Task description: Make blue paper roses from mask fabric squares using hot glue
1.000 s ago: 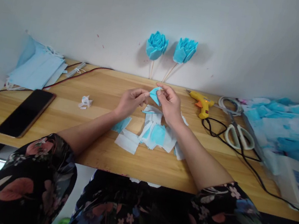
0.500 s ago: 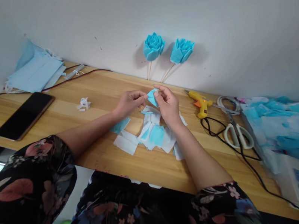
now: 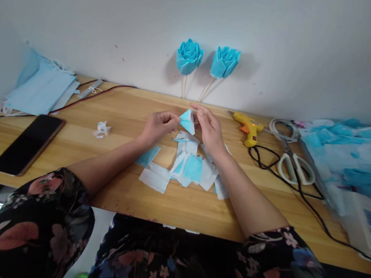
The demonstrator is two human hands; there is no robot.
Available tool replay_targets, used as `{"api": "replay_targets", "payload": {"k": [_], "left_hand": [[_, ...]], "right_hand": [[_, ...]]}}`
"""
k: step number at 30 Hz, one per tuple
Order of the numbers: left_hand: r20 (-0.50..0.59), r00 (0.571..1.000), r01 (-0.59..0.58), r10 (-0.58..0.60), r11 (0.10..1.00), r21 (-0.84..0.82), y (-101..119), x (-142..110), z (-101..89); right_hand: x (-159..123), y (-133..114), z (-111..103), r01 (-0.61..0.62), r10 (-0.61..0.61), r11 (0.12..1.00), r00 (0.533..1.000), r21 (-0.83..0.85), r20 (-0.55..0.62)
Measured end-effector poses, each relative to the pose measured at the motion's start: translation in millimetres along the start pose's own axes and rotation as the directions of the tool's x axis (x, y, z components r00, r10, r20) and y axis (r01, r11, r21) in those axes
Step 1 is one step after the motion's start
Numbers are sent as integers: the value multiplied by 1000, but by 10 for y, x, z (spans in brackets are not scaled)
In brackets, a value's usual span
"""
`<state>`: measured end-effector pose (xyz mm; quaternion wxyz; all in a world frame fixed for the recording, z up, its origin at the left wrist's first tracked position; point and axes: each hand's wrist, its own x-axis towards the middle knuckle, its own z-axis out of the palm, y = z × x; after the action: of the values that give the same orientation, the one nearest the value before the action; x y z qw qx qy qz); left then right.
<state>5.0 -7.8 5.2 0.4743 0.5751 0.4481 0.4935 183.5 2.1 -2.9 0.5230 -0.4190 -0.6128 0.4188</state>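
A small folded piece of blue and white mask fabric (image 3: 187, 121) is pinched at its left corner between the thumb and fingertips of my left hand (image 3: 159, 127). It fans out to the right into a triangle. Close by its right edge is my right hand (image 3: 209, 131), fingers stretched and slightly curled, apparently off the fabric. Beneath both hands, several cut fabric squares (image 3: 155, 177) lie spread on the wooden table (image 3: 122, 115). Two blue fabric roses (image 3: 189, 57) on thin sticks lean against the wall behind.
To the left are a phone (image 3: 27, 144), a stack of blue masks (image 3: 40, 90) and a crumpled white scrap (image 3: 102, 129). On the right lie a yellow glue gun (image 3: 249, 129), white-handled scissors (image 3: 296, 168), a black cable, a blue fabric pile (image 3: 363, 148) and a white power strip (image 3: 367, 226).
The right fingers have come away from the fabric, which both hands pinched before. The piece has opened into a triangle showing a white edge. My left hand keeps its pinch.
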Motion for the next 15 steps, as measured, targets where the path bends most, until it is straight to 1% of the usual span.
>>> {"api": "replay_targets", "payload": {"k": [5,8,15], "left_hand": [[14,999,-47,46,998,50,-44,5,0],[27,997,-74,72,995,60,-65,7,1],[44,993,-109,105,990,86,-70,-4,-1]], "right_hand": [[-9,-8,32,28,-26,998,999,-54,38],[-5,-2,49,33,-32,998,999,-53,21],[4,1,41,-5,4,1000,1000,-28,-24]]}}
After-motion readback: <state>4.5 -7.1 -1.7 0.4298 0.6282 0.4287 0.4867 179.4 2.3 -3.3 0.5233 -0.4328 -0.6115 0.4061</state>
